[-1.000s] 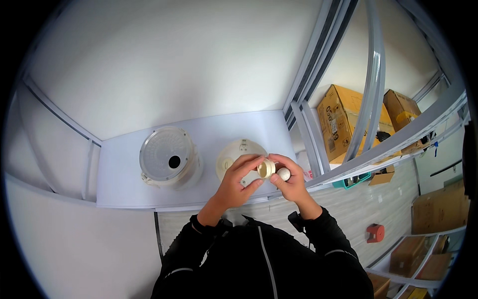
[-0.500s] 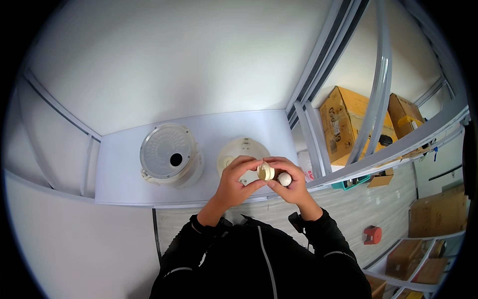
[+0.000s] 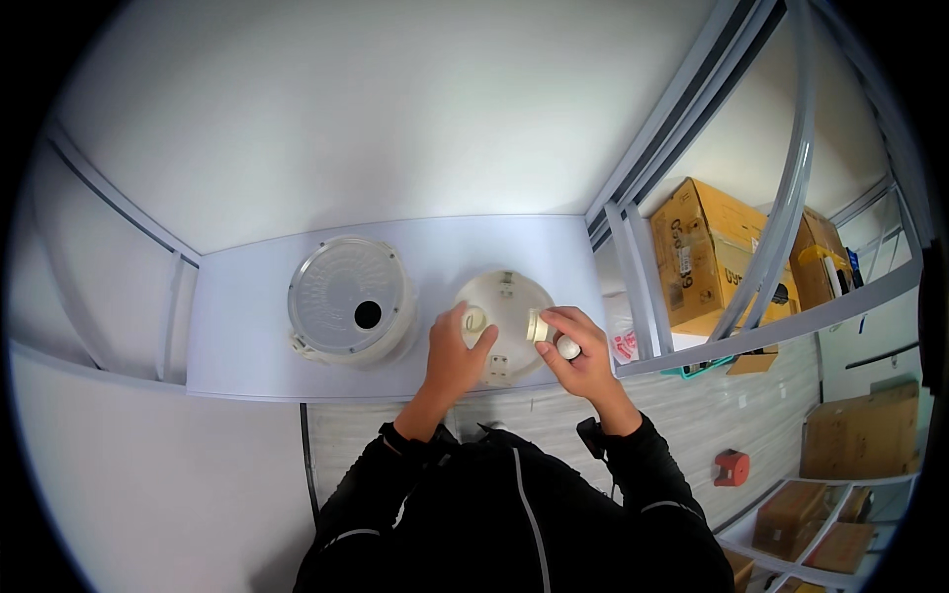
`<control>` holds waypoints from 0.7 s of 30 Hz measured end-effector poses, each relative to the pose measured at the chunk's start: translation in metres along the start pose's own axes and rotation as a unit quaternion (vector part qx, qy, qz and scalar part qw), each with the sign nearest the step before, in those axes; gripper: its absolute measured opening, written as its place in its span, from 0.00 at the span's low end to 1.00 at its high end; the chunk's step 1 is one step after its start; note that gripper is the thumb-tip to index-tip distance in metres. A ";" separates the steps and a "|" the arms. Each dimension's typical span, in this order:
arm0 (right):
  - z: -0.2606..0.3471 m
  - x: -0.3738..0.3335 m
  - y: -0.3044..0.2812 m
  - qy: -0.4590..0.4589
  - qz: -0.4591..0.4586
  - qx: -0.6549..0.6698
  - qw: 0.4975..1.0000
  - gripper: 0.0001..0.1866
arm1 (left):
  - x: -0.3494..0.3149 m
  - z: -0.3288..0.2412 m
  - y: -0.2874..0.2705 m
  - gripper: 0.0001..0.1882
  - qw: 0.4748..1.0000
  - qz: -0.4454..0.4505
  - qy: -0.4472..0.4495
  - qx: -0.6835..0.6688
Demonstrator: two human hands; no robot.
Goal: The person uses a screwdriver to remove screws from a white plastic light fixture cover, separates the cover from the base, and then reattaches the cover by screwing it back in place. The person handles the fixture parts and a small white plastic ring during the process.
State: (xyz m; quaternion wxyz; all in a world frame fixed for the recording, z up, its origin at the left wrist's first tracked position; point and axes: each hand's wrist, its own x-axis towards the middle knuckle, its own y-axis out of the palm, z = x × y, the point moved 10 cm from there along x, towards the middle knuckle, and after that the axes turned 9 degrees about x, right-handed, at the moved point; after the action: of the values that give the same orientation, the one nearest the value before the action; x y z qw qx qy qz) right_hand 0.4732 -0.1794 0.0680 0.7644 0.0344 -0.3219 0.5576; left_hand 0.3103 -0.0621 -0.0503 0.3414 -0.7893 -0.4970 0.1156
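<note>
My left hand [image 3: 457, 354] has its thumb and fingers around a small cream ring-shaped part [image 3: 474, 321] over the left side of a round cream plate [image 3: 526, 348]. Two metal brackets show on that plate, one at its far side and one near. In my right hand [image 3: 583, 364], a short cream cylindrical fitting [image 3: 537, 327] is pinched between thumb and fingers, its rim facing left. A small white rounded piece [image 3: 568, 347] also sits against the right palm; its kind is unclear.
A white round bucket [image 3: 371, 348] with a clear lid and a dark hole stands left on the white tabletop [image 3: 242, 331]. Metal rails [image 3: 633, 287] bound the right side. Cardboard boxes [image 3: 727, 257] rest beyond them. A red stool [image 3: 732, 468] is on the floor.
My hands, together on the cream fitting before, have moved apart. The left has shifted left to the ring-shaped part; the right keeps the cylindrical fitting. The view has shifted slightly.
</note>
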 end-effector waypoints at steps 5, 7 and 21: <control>-0.016 -0.006 0.007 0.022 -0.003 -0.014 1.000 0.21 | -0.007 0.069 0.034 0.51 0.992 0.039 -0.106 0.058; -0.017 -0.006 0.008 0.025 -0.011 -0.012 1.000 0.21 | -0.004 0.093 0.049 0.49 0.986 0.053 -0.149 -0.058; -0.028 -0.001 0.044 0.057 0.077 -0.213 0.972 0.21 | 0.001 0.116 0.096 0.45 0.869 0.211 -0.272 -0.356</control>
State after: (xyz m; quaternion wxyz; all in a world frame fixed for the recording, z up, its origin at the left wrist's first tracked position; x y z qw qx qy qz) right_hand 0.4474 -0.1522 0.0316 0.7263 -0.1854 -0.3908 0.5342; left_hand 0.3179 -0.0385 -0.1995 -0.1435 -0.8807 -0.3996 0.2099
